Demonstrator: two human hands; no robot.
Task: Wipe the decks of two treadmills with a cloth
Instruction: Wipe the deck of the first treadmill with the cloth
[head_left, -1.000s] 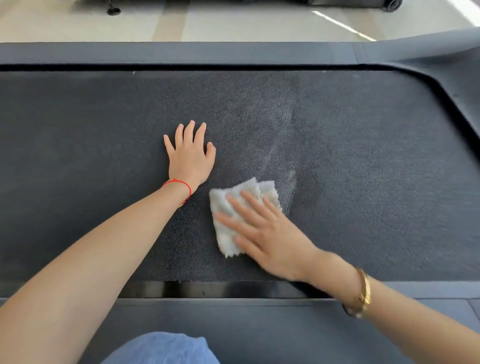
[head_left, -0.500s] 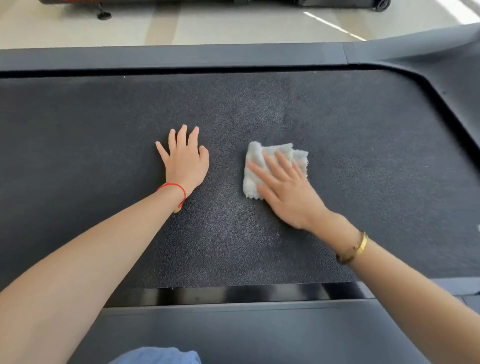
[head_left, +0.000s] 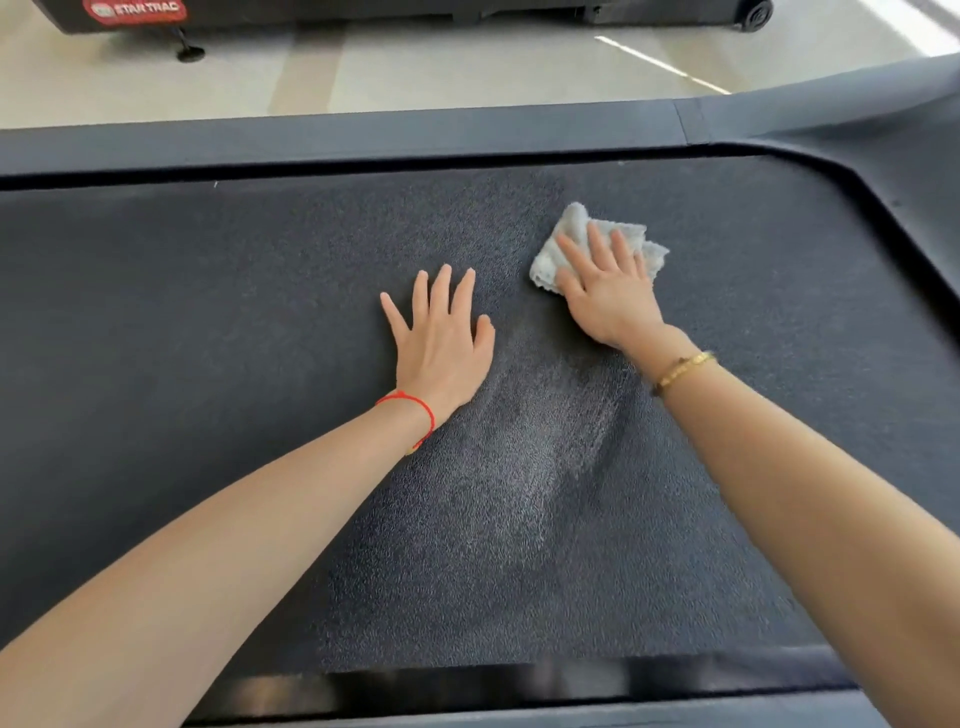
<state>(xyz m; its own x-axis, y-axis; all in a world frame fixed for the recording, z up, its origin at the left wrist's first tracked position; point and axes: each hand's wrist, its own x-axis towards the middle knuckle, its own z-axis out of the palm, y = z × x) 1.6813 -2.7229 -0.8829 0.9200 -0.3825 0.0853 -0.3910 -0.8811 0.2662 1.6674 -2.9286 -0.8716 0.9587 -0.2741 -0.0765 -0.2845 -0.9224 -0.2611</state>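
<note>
A dark textured treadmill deck (head_left: 208, 338) fills most of the view. My right hand (head_left: 605, 293) presses flat, fingers straight, on a crumpled white cloth (head_left: 574, 223) in the far half of the deck, right of centre. My left hand (head_left: 441, 338) lies flat on the belt just left of the cloth, fingers spread, a red string on its wrist. A pale damp streak (head_left: 545, 447) runs from the cloth back toward me between my forearms.
The grey side rail (head_left: 363, 135) runs along the far edge and curves into the end cover (head_left: 914, 171) at the right. Beyond it lies a pale floor with the base of another black treadmill (head_left: 415, 10). A near rail (head_left: 519, 717) borders the bottom.
My right hand has pushed the cloth away from me, from near the front edge to the far half of the deck, leaving a damp streak. My left hand has stayed planted.
</note>
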